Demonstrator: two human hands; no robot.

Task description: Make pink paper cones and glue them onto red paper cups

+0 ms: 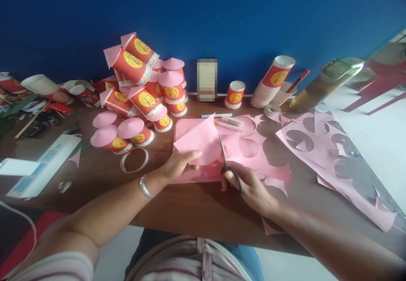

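My left hand (181,162) is closed on a piece of pink paper (203,139), its thumb on top near the lower edge. A faint round outline shows on that paper. Black-handled scissors (234,180) are in my right hand (250,184), fingers wrapped round the handles. Their blades point up and away, at the right edge of the held paper. Beneath lie more pink sheets (196,173) and cut scraps (275,171). A glue stick (232,121) and an orange-tipped marker (229,126) rest on the pink paper just beyond.
Red paper cups with pink cone tops (147,99) are piled at the back left. A single cup (235,94), a leaning cup stack (274,80), a tape roll (272,110) and a bottle (323,82) stand behind. A white ring (134,171) lies left of my left hand.
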